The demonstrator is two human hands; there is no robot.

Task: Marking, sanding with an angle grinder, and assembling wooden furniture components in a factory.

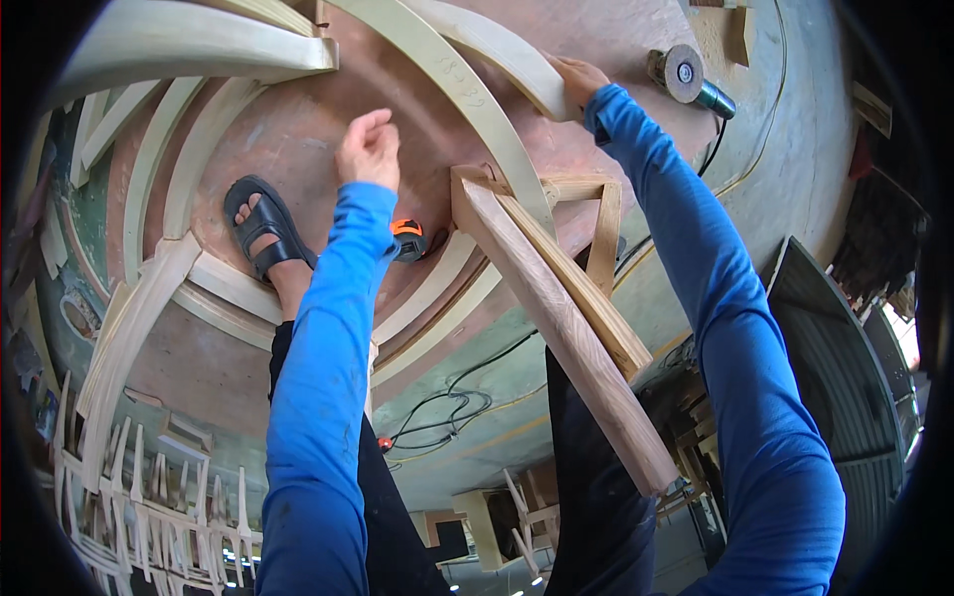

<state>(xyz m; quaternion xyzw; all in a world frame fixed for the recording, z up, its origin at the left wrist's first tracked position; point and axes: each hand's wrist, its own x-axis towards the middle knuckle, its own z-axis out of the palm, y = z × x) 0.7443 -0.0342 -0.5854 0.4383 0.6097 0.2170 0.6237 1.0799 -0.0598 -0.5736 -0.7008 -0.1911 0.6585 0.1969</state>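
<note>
A woodworking shop seen from above: a reddish-brown board (298, 129) lies on the floor as the work surface, with grey-green concrete floor (795, 149) around it. Curved pale wooden pieces (149, 169) lie fanned across the board's left side, and many small carved wooden parts (149, 507) are stacked at the lower left. No container or package can be made out, and no label or sign; there are only faint pencil marks on a long curved wooden rail (467, 99) that arcs across the board.

The right hand (574, 79) rests on the end of a second curved wooden piece (507, 60), fingers (558, 68) pressed flat over its edge near where it meets the long rail. The left hand (370, 149) hovers above the board with fingers (366, 121) loosely curled, holding nothing; the long rail lies just to its right, apart from it. An orange and black tape measure (407, 238) sits on the board below that hand. A wooden frame of straight beams (566, 318) stands between the arms. A sandalled foot (260, 228) is planted on the board. An angle grinder (686, 77) lies on the floor at the upper right, its black cable (447, 407) trailing down.
</note>
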